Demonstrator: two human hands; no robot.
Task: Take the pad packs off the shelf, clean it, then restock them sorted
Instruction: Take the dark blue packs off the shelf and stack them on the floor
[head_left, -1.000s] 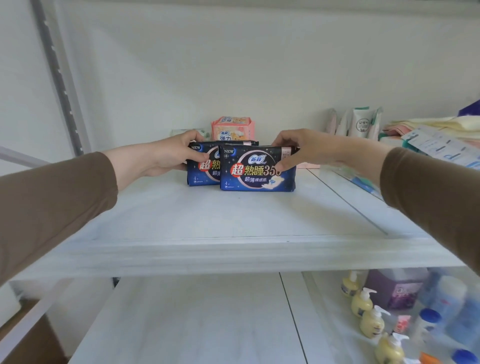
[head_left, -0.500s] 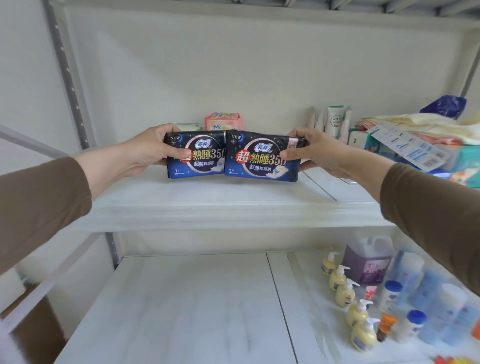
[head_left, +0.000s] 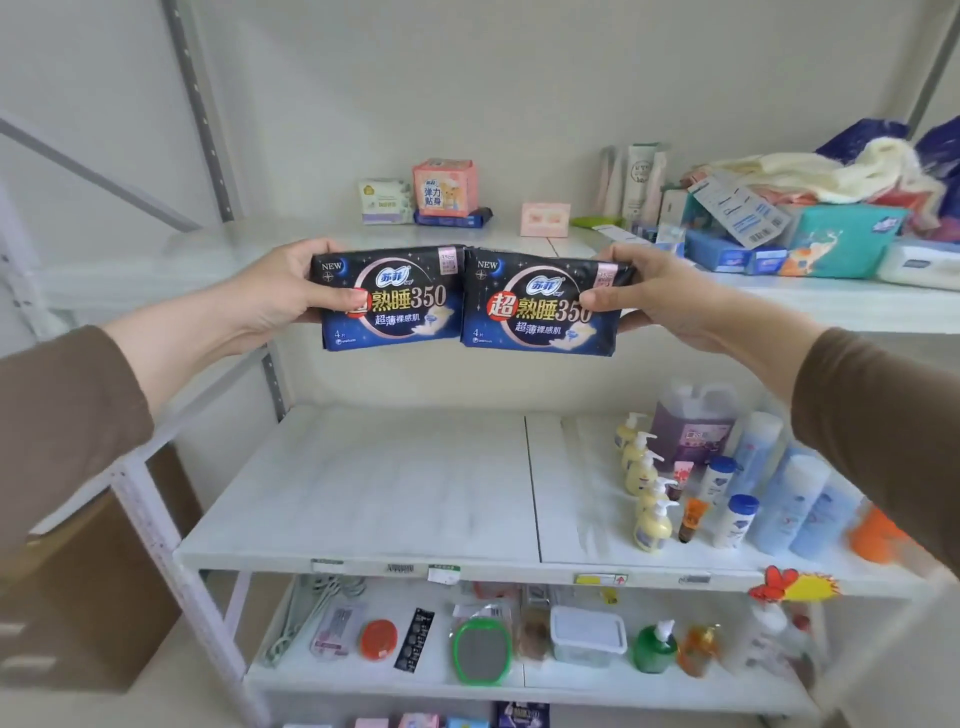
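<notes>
Each grip, left hand (head_left: 283, 296) and right hand (head_left: 657, 299), pinches 1 dark-blue pad pack (head_left: 389, 299), edges touching.

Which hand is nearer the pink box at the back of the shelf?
Right. The right hand is just below and right of the pink box; the left hand is farther off to its left.
</notes>
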